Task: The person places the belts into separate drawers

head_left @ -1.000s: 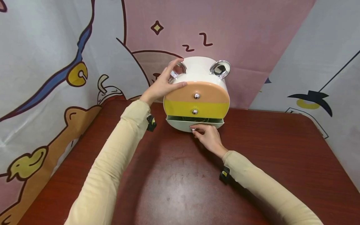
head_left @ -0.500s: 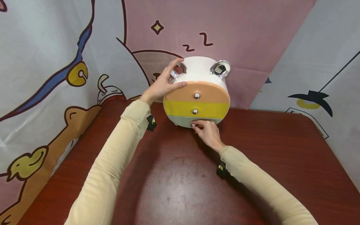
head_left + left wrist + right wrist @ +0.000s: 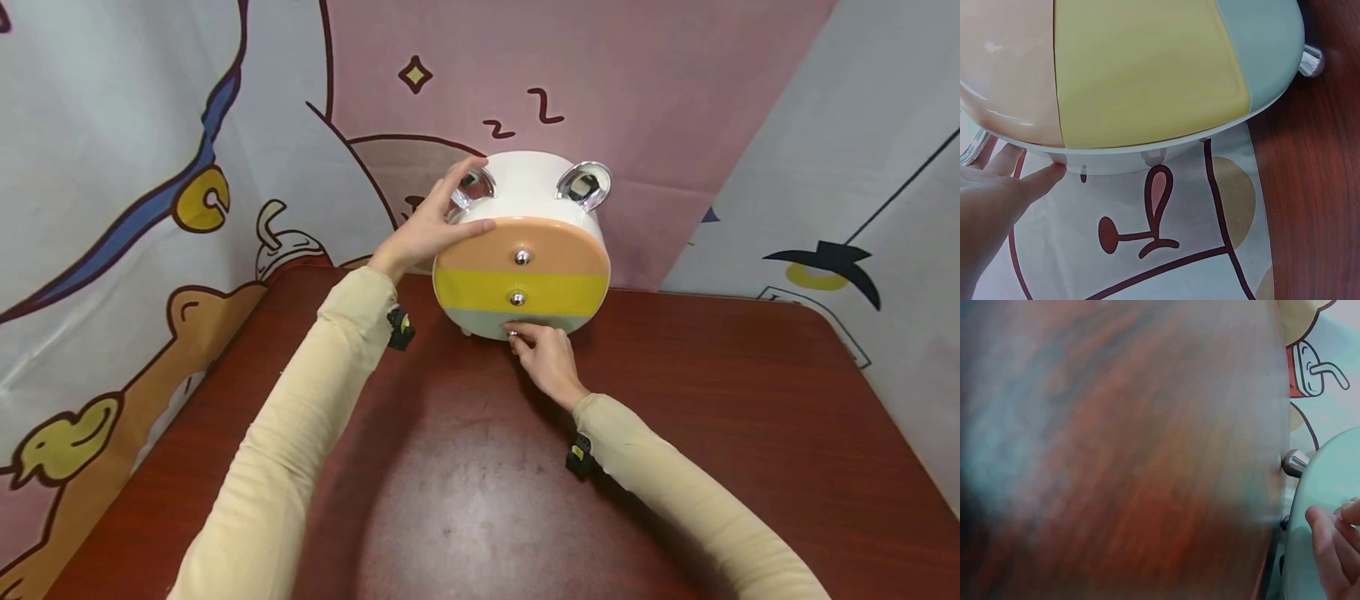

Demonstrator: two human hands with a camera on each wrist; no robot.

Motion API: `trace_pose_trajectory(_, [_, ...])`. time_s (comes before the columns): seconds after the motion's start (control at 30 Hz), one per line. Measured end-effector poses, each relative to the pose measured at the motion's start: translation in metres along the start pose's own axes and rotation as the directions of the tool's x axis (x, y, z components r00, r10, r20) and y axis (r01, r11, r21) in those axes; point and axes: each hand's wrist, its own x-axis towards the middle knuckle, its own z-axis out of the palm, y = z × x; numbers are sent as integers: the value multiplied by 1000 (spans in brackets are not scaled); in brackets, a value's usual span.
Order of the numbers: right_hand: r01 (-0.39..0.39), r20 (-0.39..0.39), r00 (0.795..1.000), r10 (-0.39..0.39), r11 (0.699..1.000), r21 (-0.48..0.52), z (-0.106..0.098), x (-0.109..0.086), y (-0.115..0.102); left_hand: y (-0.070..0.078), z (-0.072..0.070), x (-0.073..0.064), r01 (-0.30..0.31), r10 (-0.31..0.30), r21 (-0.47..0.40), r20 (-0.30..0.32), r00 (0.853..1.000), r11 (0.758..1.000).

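A small round drawer cabinet (image 3: 531, 185) with a white body and two shiny silver ears stands at the back of the table. Its front has an orange drawer (image 3: 480, 250), a yellow drawer (image 3: 480, 287) and a pale green bottom drawer (image 3: 476, 320), all flush. My left hand (image 3: 427, 229) rests on the upper left of the cabinet, thumb at the front edge and fingers spread by the left ear (image 3: 477, 185). With thumb and index finger, my right hand (image 3: 550, 362) pinches the bottom drawer's silver knob (image 3: 512, 334). Right fingertips (image 3: 1319, 519) also show against the green front in the right wrist view.
The dark red wooden table (image 3: 465, 467) extends in front and to both sides. A cartoon-printed cloth (image 3: 637, 100) hangs right behind the cabinet. Silver feet, one visible in the left wrist view as a metal foot (image 3: 1312, 61), hold the cabinet up.
The green bottom drawer, partly out a second ago, has been pushed in flush by the right hand, which still pinches its knob. The left hand has stayed in place; the head view shifted slightly.
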Motion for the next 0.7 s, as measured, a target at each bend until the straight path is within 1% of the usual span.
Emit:
trace_pose_trajectory(0.07, [-3, 1, 1000, 3, 1000, 11, 0, 0, 0, -10, 1, 5, -21, 21, 3, -8, 1000, 1000])
trace_pose_trajectory(0.13, [-3, 9, 1000, 3, 1000, 26, -1, 0, 1, -17, 2, 8, -54, 55, 14, -20, 998, 998])
trace_pose_trajectory(0.27, [-3, 37, 999, 1, 998, 58, -4, 0, 1, -25, 6, 9, -138, 141, 52, -59, 988, 989])
trace_pose_trajectory(0.33, [-3, 43, 999, 0, 997, 74, -5, 0, 1, -26, 8, 8, -158, 163, 62, -75, 984, 985])
trace_pose_trajectory(0.43, [9, 63, 998, -15, 996, 90, -7, -2, 3, -26, 10, 5, -158, 164, 71, -95, 982, 985])
trace_pose_trajectory(0.53, [31, 115, 992, -44, 993, 114, -9, -7, 5, -26, 10, 0, -159, 169, 100, -98, 981, 982])
trace_pose_trajectory(0.6, [48, 139, 988, -66, 991, 126, -11, -11, 7, -28, 10, -5, -151, 162, 113, -98, 982, 982])
trace_pose_trajectory(0.67, [65, 142, 986, -83, 990, 129, -14, -14, 10, -31, 8, -12, -144, 157, 124, -104, 982, 982])
trace_pose_trajectory(0.7, [72, 138, 986, -90, 989, 129, -16, -15, 11, -33, 6, -16, -130, 145, 128, -112, 983, 983])
